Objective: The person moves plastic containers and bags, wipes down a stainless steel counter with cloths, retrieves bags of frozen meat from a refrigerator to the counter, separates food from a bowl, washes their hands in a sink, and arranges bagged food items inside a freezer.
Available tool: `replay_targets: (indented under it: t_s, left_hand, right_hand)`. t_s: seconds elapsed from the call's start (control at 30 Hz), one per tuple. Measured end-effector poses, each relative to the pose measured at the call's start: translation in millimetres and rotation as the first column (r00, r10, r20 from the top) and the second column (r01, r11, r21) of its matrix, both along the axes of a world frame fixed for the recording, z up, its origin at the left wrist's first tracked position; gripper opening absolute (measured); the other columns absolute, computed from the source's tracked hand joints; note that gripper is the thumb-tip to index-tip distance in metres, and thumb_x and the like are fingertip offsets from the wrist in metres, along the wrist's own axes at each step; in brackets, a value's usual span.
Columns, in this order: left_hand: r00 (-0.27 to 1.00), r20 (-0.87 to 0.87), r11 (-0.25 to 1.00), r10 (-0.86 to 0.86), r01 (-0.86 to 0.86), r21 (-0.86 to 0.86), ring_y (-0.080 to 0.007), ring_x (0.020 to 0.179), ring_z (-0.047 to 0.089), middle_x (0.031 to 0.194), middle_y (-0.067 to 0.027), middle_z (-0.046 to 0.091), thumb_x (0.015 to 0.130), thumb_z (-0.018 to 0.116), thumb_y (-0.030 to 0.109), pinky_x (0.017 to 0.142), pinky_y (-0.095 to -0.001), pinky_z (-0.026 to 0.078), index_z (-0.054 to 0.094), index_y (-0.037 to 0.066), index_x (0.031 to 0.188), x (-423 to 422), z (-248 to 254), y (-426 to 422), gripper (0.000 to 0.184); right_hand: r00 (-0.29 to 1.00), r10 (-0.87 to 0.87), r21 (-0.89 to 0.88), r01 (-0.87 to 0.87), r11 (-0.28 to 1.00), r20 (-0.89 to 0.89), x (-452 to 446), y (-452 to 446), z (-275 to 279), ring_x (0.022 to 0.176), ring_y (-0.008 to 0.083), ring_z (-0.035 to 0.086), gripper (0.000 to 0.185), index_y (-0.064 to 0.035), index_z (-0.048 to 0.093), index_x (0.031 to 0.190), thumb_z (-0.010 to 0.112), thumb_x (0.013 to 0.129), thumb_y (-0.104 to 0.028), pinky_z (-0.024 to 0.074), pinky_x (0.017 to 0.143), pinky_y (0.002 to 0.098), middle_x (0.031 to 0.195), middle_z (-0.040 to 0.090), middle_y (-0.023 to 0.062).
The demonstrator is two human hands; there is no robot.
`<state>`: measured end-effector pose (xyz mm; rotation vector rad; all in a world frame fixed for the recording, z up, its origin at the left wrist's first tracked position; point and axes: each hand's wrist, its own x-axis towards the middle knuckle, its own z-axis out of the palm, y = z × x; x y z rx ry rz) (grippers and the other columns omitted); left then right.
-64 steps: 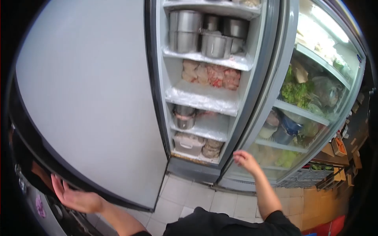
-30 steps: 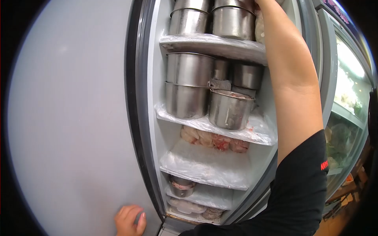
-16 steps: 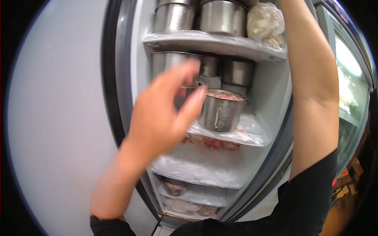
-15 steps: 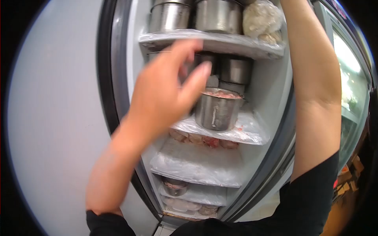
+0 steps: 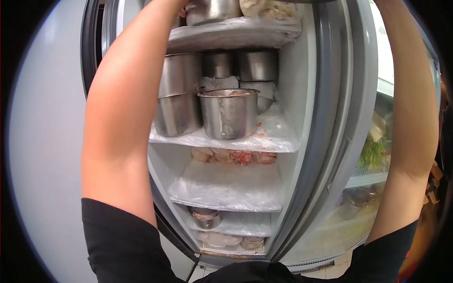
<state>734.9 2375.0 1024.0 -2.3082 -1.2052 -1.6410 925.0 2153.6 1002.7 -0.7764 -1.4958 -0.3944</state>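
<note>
My left arm reaches up the left side of the fridge. At the top edge a small part of my left hand (image 5: pixel 181 6) shows beside a steel pot (image 5: pixel 213 11) on the top shelf; most of its fingers are cut off, and I cannot tell whether it grips the pot. My right arm rises along the right side, past the fridge's edge, with the hand beyond the top of the picture. Right of the pot lies a pale plastic-wrapped bundle (image 5: pixel 266 9). A dark edge (image 5: pixel 325 6) of something I cannot make out crosses the top.
A steel pot of pinkish meat (image 5: pixel 230 115) stands at the front of the second shelf, beside stacked steel pots (image 5: pixel 178 111). Reddish frozen pieces (image 5: pixel 241 156) lie on the shelf below. Lower down is a small pot (image 5: pixel 206 220). A glass-fronted cooler (image 5: pixel 365 181) stands at right.
My left hand has gone up from in front of the shelves to the top edge. The view has shifted, showing less of the top shelf and more of the second. My right arm appears farther right.
</note>
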Motion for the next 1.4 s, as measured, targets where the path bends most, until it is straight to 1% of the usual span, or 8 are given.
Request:
replay_targets:
  t_s: [0.23, 0.3, 0.43, 0.67, 0.73, 0.93, 1.17, 1.4]
  left_hand:
    - [0.999, 0.047, 1.000, 0.006, -0.006, 0.004, -0.0336, 0.060, 0.063, 0.073, -0.0189, 0.063, 0.074, 0.073, 0.060, 0.045, -0.0452, 0.050, 0.069, -0.006, 0.088, -21, -1, -22, 0.068]
    - [0.957, 0.178, 0.973, -0.229, 0.218, 0.080, -0.0283, 0.057, 0.061, 0.064, -0.0117, 0.061, 0.073, 0.074, 0.059, 0.050, -0.0459, 0.049, 0.069, 0.001, 0.078, -33, 4, -19, 0.059]
    - [0.919, 0.172, 0.934, -0.354, 0.339, 0.110, -0.0361, 0.096, 0.062, 0.105, -0.0218, 0.063, 0.075, 0.073, 0.057, 0.083, -0.0588, 0.049, 0.060, 0.000, 0.115, -75, -12, -66, 0.071]
    - [0.917, 0.276, 0.958, -0.287, 0.277, 0.077, -0.0434, 0.120, 0.050, 0.127, -0.0296, 0.052, 0.087, 0.052, 0.067, 0.097, -0.0610, 0.041, 0.047, 0.003, 0.136, -168, -101, -101, 0.081]
    - [0.862, 0.342, 0.925, -0.374, 0.318, 0.210, -0.0208, 0.101, 0.062, 0.106, -0.0092, 0.065, 0.087, 0.061, 0.052, 0.084, -0.0366, 0.050, 0.059, 0.008, 0.123, -180, -163, -113, 0.057]
    - [0.829, 0.431, 0.874, -0.356, 0.459, -0.161, -0.0056, 0.081, 0.055, 0.086, 0.0015, 0.061, 0.078, 0.080, 0.022, 0.072, -0.0210, 0.044, 0.056, 0.011, 0.085, -191, -305, -127, 0.027]
    - [0.967, 0.235, 0.860, -0.099, 0.201, -0.468, -0.0100, 0.082, 0.052, 0.083, -0.0018, 0.058, 0.072, 0.084, 0.033, 0.073, -0.0261, 0.045, 0.050, 0.007, 0.082, -153, -407, -65, 0.044]
    - [0.997, 0.071, 0.945, -0.026, 0.048, -0.323, -0.0276, 0.090, 0.058, 0.094, -0.0156, 0.059, 0.070, 0.085, 0.039, 0.081, -0.0362, 0.046, 0.050, 0.002, 0.087, -117, -490, 28, 0.053]
  right_hand:
    - [0.994, 0.092, -0.092, -0.098, 0.991, -0.061, 38, -3, -3, 0.070, 0.0215, 0.065, 0.080, 0.0045, 0.046, 0.125, 0.075, 0.077, -0.052, 0.0533, 0.061, 0.0335, 0.085, 0.064, 0.0151]
    - [0.992, 0.120, -0.046, -0.122, 0.991, -0.041, 31, -3, -19, 0.072, 0.0208, 0.064, 0.080, 0.0051, 0.046, 0.126, 0.075, 0.077, -0.052, 0.0526, 0.061, 0.0325, 0.088, 0.063, 0.0150]
    - [0.985, 0.171, -0.024, -0.170, 0.985, 0.019, 19, 1, -32, 0.074, 0.0194, 0.062, 0.074, 0.0041, 0.050, 0.123, 0.074, 0.079, -0.050, 0.0506, 0.063, 0.0302, 0.091, 0.063, 0.0127]
    - [0.939, 0.340, -0.125, -0.344, 0.931, -0.050, 54, 28, -12, 0.092, 0.0246, 0.060, 0.067, -0.0002, 0.051, 0.121, 0.072, 0.081, -0.049, 0.0518, 0.073, 0.0349, 0.110, 0.059, 0.0175]
    - [0.871, 0.486, -0.195, -0.491, 0.849, -0.077, 87, 41, -15, 0.094, 0.0242, 0.057, 0.061, -0.0018, 0.050, 0.114, 0.072, 0.080, -0.048, 0.0515, 0.070, 0.0351, 0.115, 0.052, 0.0169]
    - [0.859, 0.484, -0.165, -0.508, 0.845, -0.166, 52, 24, -164, 0.089, 0.0176, 0.054, 0.055, -0.0053, 0.049, 0.104, 0.075, 0.074, -0.042, 0.0480, 0.074, 0.0294, 0.103, 0.051, 0.0091]
    - [0.812, 0.493, -0.325, -0.579, 0.748, -0.313, 18, 9, -319, 0.084, 0.0099, 0.051, 0.049, -0.0094, 0.048, 0.093, 0.079, 0.066, -0.035, 0.0438, 0.078, 0.0227, 0.090, 0.050, -0.0001]
    - [0.929, 0.219, -0.552, -0.356, 0.754, -0.299, -24, 63, -413, 0.086, 0.0100, 0.054, 0.043, -0.0078, 0.050, 0.092, 0.084, 0.068, -0.015, 0.0448, 0.081, 0.0261, 0.090, 0.057, 0.0002]
